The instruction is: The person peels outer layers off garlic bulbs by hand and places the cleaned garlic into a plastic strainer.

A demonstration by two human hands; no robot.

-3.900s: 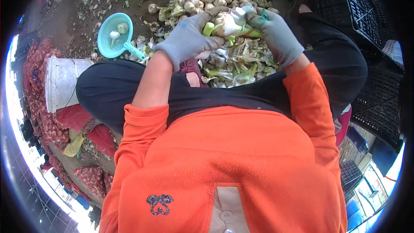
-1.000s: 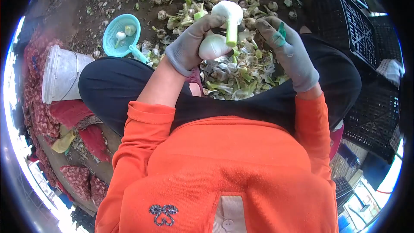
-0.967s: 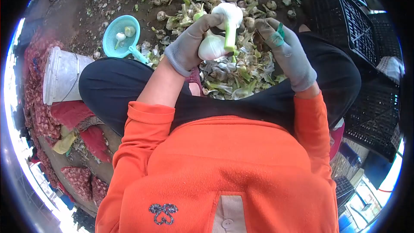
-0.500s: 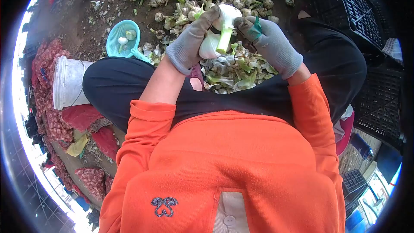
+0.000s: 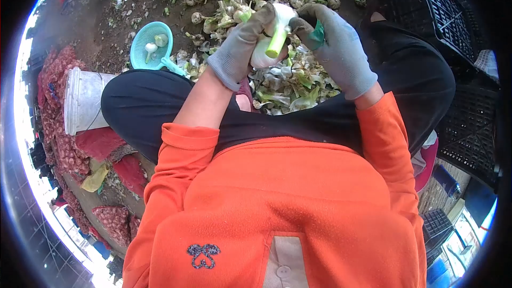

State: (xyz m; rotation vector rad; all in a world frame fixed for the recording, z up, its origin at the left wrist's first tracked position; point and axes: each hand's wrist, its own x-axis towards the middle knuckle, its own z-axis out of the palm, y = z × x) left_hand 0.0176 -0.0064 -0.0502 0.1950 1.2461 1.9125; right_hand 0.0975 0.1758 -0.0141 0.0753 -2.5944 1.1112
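Evidently, my left hand (image 5: 238, 49) was clamped on two garlic bulbs at once, the upper bulb (image 5: 283, 14) leaning out so its green stem (image 5: 276, 45) faced me, reachable from the right, while the lower bulb (image 5: 261, 57) sat deeper in the grip. My right hand (image 5: 343, 52) had its fingers bent near the upper bulb; whether they pinched it, I couldn't tell. Both were above the loose peelings (image 5: 301, 81), probably handy for catching scraps. Inside the colander's rim (image 5: 133, 48) lay two others, contained by its wall.
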